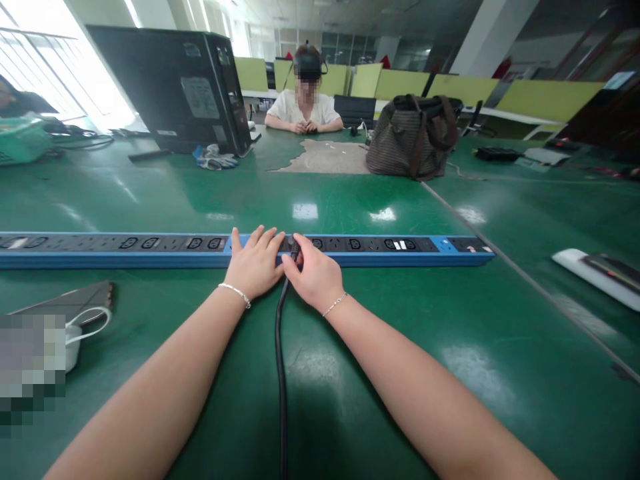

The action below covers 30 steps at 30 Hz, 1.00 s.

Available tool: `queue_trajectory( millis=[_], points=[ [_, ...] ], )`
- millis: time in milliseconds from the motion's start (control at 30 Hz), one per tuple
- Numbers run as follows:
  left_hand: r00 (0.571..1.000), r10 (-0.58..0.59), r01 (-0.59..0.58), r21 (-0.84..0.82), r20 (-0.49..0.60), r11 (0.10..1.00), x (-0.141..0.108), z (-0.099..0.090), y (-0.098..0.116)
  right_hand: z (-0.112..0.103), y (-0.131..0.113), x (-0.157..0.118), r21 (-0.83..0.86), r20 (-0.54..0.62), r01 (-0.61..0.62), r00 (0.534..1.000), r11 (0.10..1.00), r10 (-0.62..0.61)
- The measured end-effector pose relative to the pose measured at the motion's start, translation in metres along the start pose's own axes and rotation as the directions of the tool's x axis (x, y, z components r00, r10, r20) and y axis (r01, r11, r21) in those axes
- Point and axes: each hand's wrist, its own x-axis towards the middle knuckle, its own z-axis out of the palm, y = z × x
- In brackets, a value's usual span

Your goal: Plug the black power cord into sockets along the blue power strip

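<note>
A long blue power strip (400, 259) with black socket faces lies across the green table in front of me. My left hand (256, 264) rests flat on it with fingers spread, left of the plug. With my right hand (316, 272) I grip a black plug (294, 248) between thumb and fingers, at the strip's sockets. Its black cable (281, 373) runs from there toward me between my forearms. My fingers partly cover the plug, so I cannot tell how deep it sits in a socket.
Across the green table (200, 200) a person (306, 100) sits with hands together. A black computer case (165, 93), gloves (216, 159) and a brown bag (413, 137) stand at the back. A white object (595, 277) lies right; a dark flat object (75, 300) lies left.
</note>
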Motion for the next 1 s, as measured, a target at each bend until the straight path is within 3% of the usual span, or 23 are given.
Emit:
queue_trajectory(
  millis=[300, 533, 733, 1000],
  points=[
    [1.0, 0.001, -0.001, 0.007, 0.015, 1.0, 0.01, 0.004, -0.001, -0.007, -0.025, 0.011, -0.229, 0.128, -0.183, 0.968, 0.956, 0.216],
    [1.0, -0.029, 0.028, 0.01, 0.01, 1.0, 0.01, 0.006, 0.0, -0.01, -0.037, 0.023, -0.301, 0.133, -0.172, 0.966, 0.938, 0.22],
    [0.999, -0.049, 0.049, -0.001, -0.006, 0.999, 0.011, 0.007, 0.001, -0.006, -0.035, 0.016, -0.348, 0.123, -0.12, 0.977, 0.93, 0.172],
    [0.999, -0.04, 0.04, -0.018, 0.004, 0.999, 0.01, 0.006, 0.002, -0.006, -0.033, 0.016, -0.304, 0.116, -0.131, 0.978, 0.944, 0.173]
  ],
)
